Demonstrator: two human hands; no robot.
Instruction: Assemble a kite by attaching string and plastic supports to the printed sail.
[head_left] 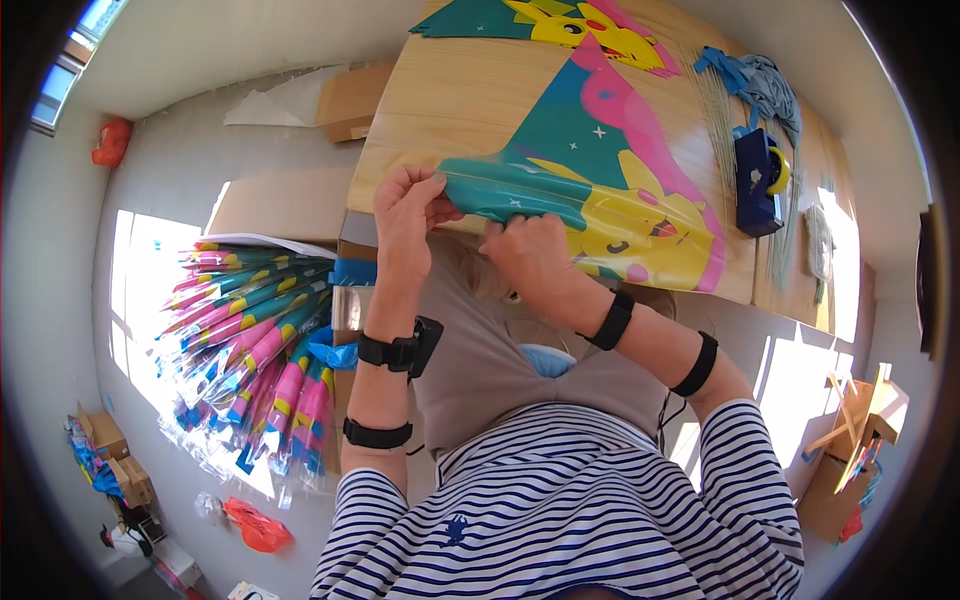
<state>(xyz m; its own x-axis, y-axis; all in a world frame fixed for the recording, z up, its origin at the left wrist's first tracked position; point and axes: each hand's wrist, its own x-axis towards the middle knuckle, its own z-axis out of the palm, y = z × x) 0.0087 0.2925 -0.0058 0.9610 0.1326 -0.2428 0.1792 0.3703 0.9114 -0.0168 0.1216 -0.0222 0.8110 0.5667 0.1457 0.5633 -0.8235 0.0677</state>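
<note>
A kite sheet (pixel 650 215), thin and glossy, lies partly on the wooden table in front of me. It is green and pink with a yellow cartoon figure. Its near edge is folded up in a long sleeve-like pleat. My left hand (pixel 408 205) pinches the green left end of the pleat just off the table's near edge. My right hand (pixel 533 258) is closed on the near edge of the same sheet, its fingertips tucked under the plastic. A second kite sheet (pixel 560 22) of the same print lies at the table's far side.
On the right of the table (pixel 440 110) are a blue tape dispenser (pixel 757 185), thin rods (pixel 718 110) and a blue-grey cloth (pixel 768 90). Many rolled, bagged kites (pixel 255 330) spread out of a box to my left. Red bags (pixel 258 525) lie on the floor.
</note>
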